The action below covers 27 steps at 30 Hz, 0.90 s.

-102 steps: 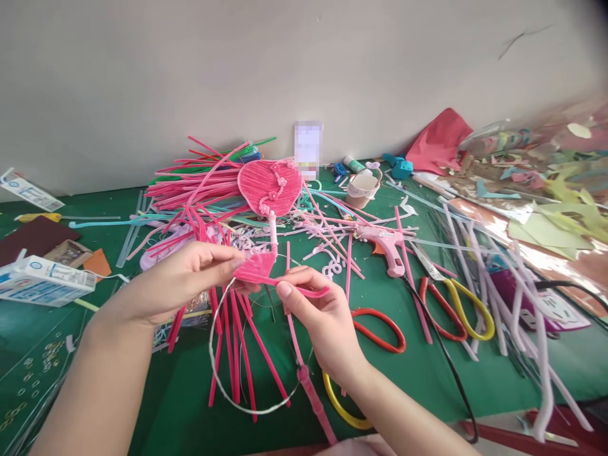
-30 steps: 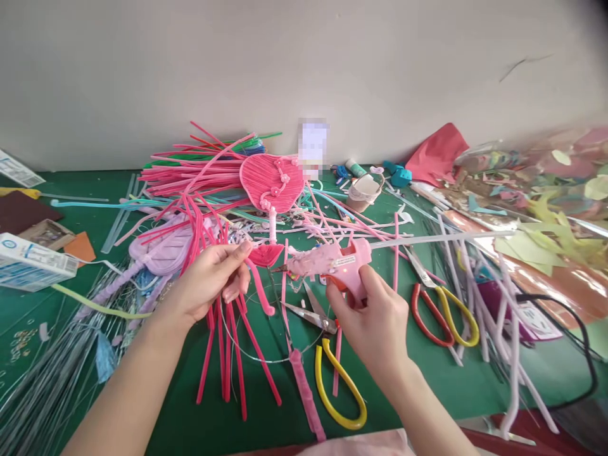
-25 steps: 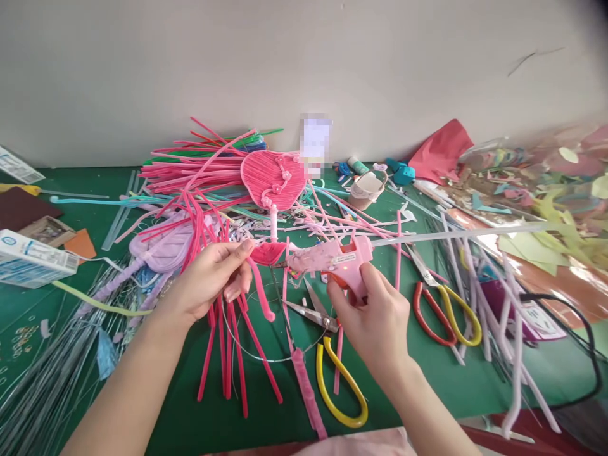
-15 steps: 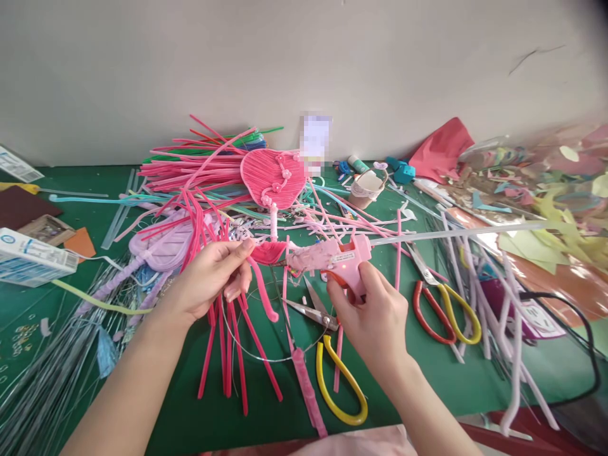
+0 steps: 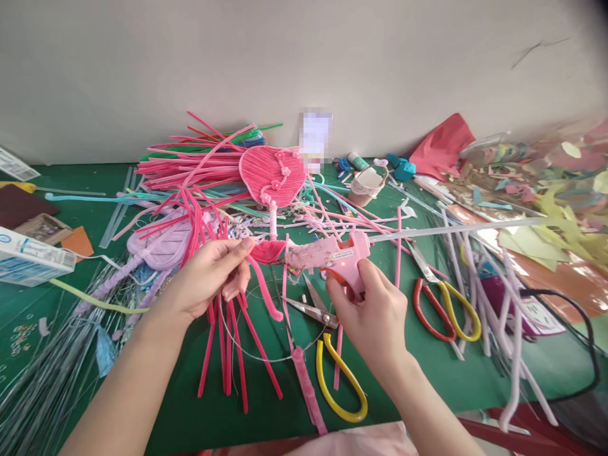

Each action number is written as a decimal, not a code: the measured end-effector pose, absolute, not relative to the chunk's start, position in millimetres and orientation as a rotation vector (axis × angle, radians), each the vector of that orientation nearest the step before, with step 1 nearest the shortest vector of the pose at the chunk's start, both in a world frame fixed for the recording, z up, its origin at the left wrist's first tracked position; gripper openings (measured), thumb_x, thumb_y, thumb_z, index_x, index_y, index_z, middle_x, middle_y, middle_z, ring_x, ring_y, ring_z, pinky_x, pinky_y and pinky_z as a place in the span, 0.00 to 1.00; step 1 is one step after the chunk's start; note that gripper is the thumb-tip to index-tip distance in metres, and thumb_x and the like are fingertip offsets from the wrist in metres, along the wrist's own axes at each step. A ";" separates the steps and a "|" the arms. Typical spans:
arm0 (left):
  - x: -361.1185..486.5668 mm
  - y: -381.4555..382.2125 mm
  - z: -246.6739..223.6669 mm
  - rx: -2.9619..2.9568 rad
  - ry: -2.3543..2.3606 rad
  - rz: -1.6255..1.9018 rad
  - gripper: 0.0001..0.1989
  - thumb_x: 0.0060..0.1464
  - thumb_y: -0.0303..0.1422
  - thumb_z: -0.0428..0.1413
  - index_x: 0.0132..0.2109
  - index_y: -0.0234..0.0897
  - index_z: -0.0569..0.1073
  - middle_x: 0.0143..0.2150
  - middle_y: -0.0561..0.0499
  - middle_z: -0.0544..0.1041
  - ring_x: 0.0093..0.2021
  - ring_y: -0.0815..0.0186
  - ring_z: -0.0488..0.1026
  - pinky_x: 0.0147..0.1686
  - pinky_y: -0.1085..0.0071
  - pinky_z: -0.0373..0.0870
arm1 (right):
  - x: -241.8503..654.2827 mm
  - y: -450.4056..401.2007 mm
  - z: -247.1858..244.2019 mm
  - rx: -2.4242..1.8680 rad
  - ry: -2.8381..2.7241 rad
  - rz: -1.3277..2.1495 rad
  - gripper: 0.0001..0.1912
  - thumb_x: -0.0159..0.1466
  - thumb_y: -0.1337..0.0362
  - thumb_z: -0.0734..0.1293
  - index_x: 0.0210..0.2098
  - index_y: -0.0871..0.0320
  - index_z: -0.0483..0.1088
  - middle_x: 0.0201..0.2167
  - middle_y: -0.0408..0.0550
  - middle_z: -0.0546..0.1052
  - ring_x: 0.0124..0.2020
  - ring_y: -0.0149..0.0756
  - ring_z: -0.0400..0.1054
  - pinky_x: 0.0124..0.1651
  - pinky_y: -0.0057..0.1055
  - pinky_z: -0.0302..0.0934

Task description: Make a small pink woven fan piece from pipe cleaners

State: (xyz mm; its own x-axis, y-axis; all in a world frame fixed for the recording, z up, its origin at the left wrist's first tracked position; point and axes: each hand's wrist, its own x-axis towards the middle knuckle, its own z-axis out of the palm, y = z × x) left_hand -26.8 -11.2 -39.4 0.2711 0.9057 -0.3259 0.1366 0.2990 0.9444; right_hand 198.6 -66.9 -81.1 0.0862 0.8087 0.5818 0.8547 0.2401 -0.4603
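Note:
My left hand (image 5: 221, 275) pinches a red pipe-cleaner piece (image 5: 268, 252), with one loose pink pipe cleaner (image 5: 266, 288) hanging down from it. A pink hot glue gun (image 5: 339, 255) is gripped in my right hand (image 5: 373, 310), a long clear glue stick (image 5: 456, 230) jutting from its back. The gun's nozzle meets the right end of the red piece; whether it touches cannot be made out. Under the hands lie yellow-handled scissors (image 5: 339, 380) and a pink-wrapped stick (image 5: 308, 389). Several red pipe cleaners (image 5: 243, 361) spread out below my left hand.
Behind stands a red fan-shaped pipe-cleaner piece (image 5: 272, 177) with small flowers. A lilac one (image 5: 159, 244) lies left, near thin wires (image 5: 52, 354). Red-and-yellow scissors (image 5: 444, 309), a paper cup (image 5: 365, 187) and a black cable (image 5: 593, 345) are to the right.
The view has shifted very slightly. Both hands keep their grips, and the glue gun stays at the end of the red piece.

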 end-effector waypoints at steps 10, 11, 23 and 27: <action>-29.3 -10.7 -40.6 1.128 1.159 0.711 0.29 0.47 0.56 0.64 0.17 0.37 0.69 0.10 0.56 0.66 0.11 0.77 0.55 0.13 0.79 0.52 | 197.8 -67.0 -81.1 -1.548 -1.707 -0.099 0.19 0.62 0.65 0.66 0.27 0.52 0.48 0.19 0.33 0.56 0.18 0.27 0.49 0.20 0.23 0.48; -29.6 -10.8 -40.6 1.131 1.158 0.711 0.29 0.47 0.56 0.64 0.17 0.37 0.69 0.10 0.56 0.66 0.11 0.77 0.55 0.13 0.79 0.52 | 198.0 -67.6 -80.4 -1.548 -1.707 -0.098 0.19 0.62 0.65 0.66 0.27 0.52 0.48 0.19 0.33 0.56 0.18 0.27 0.49 0.20 0.23 0.48; -29.3 -10.3 -41.1 1.103 1.111 0.706 0.30 0.46 0.56 0.65 0.17 0.35 0.69 0.08 0.57 0.63 0.10 0.78 0.56 0.13 0.81 0.52 | 196.8 -66.1 -79.7 -1.554 -1.690 -0.090 0.21 0.60 0.66 0.67 0.27 0.52 0.46 0.19 0.32 0.54 0.18 0.25 0.48 0.20 0.22 0.47; -29.7 -9.7 -41.6 1.103 1.110 0.700 0.30 0.45 0.57 0.65 0.17 0.35 0.69 0.07 0.57 0.62 0.10 0.78 0.57 0.13 0.82 0.53 | 197.6 -67.8 -81.1 -1.557 -1.689 -0.110 0.20 0.60 0.66 0.67 0.27 0.52 0.47 0.19 0.32 0.54 0.18 0.25 0.48 0.21 0.22 0.47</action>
